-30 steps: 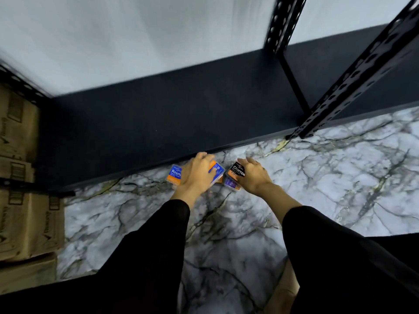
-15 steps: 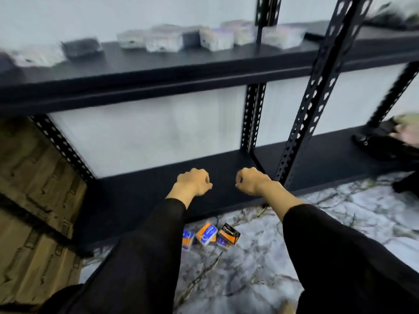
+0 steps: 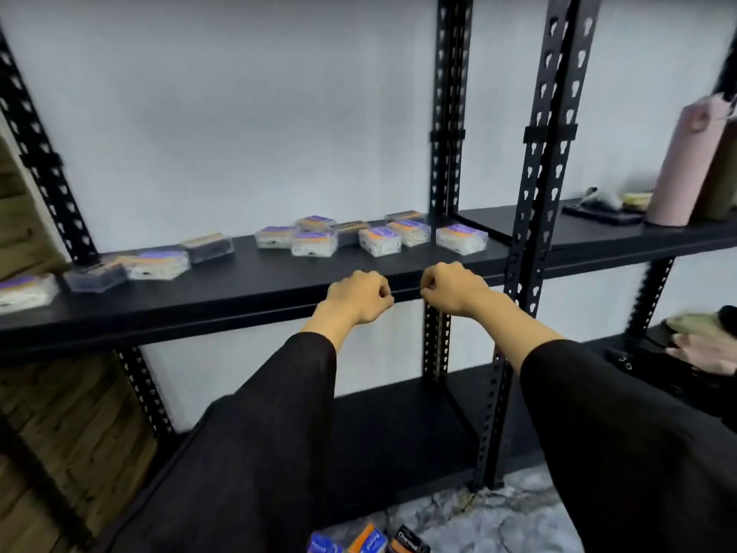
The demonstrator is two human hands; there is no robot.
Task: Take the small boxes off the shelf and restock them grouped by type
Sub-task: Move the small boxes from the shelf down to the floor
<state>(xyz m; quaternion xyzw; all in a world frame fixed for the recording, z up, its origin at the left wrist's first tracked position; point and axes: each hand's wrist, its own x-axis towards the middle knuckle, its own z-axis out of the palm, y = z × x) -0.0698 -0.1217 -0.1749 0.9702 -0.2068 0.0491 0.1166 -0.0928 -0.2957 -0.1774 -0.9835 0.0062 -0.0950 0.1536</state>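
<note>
Several small clear boxes with purple-and-orange labels [image 3: 379, 241] lie scattered on the black middle shelf [image 3: 247, 289], from the far left to the upright post. My left hand [image 3: 359, 297] and my right hand [image 3: 450, 287] hang as closed fists, holding nothing, just in front of the shelf's front edge. Three small boxes [image 3: 369, 542], blue, orange and black, lie on the marble floor at the bottom edge of the view.
Black perforated posts [image 3: 546, 193] divide the shelving. A pink bottle [image 3: 678, 161] and small items stand on the right shelf section. The bottom shelf [image 3: 399, 441] is bare. Cardboard boxes [image 3: 48, 413] are stacked at the left. Another person's hand [image 3: 706, 349] shows at the right.
Both hands let go of the boxes on the floor and rose as fists to the middle shelf's edge. The view tilted up from the floor to the shelf.
</note>
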